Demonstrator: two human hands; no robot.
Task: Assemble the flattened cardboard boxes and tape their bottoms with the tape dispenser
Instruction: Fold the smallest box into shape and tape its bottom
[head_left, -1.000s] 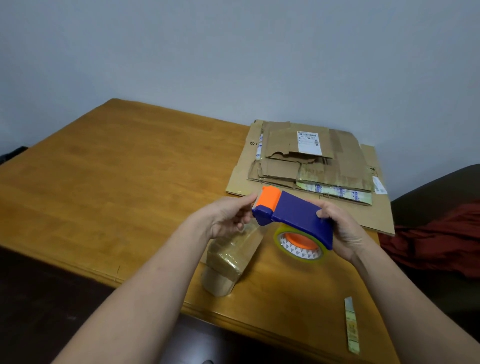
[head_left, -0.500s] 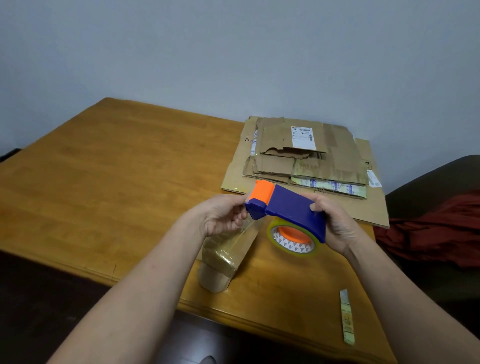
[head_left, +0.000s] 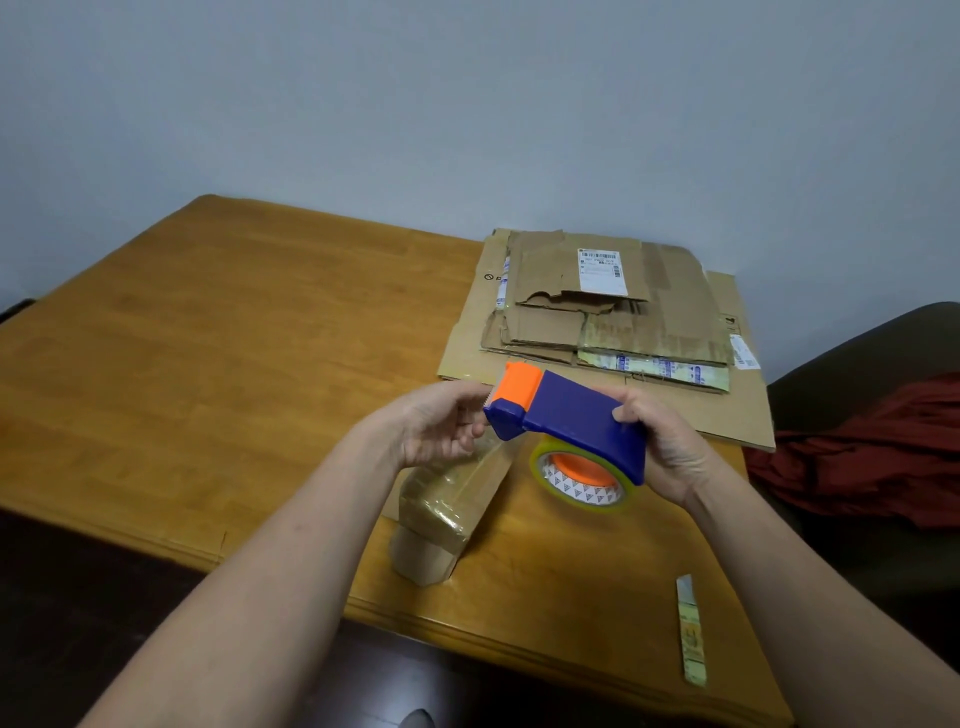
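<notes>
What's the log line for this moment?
right hand grips tape dispenser | left hand pinches tape strip | flattened boxes stacked, unassembled

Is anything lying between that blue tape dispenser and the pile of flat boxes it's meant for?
Nothing visible does. The left hand and right hand hold the tape dispenser just in front of the flattened boxes; the taped brown bundle lies nearer the person.

Soft, even, rather dim indoor light falls on the bench (head_left: 208, 364), leaving a pale sheen toward its far edge and only weak, diffuse shadows near its front edge. The wide lens bows the bench's edges. Below the front left corner everything sinks into murky dark.
</notes>
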